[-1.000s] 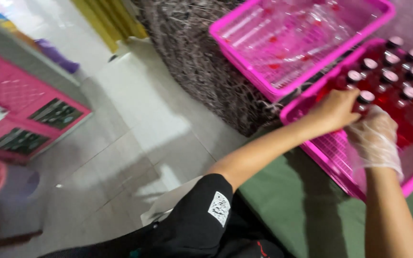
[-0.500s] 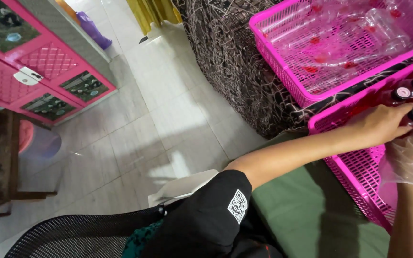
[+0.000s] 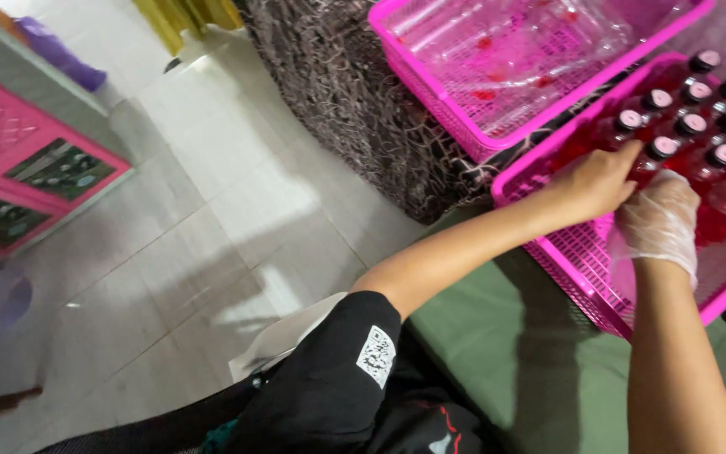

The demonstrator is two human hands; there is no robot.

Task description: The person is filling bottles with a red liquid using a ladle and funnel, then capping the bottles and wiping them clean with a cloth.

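Here both hands meet over the near pink basket [image 3: 586, 252]: bare left hand [image 3: 597, 181] rests fingers-together on a red-filled bottle [image 3: 644, 155], steadying it; gloved right hand [image 3: 657, 223] curls just beside, grip hidden.

left hand [image 3: 598, 181] reaching further among bottles [image 3: 682, 126], gloved right hand [image 3: 657, 223] closer beside it

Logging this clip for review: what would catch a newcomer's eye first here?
The bright pink basket at right, packed with red bottles under dark caps, where the bare left hand and the gloved right hand both reach in. Behind it, a second pink basket holds empty clear plastic bottles.
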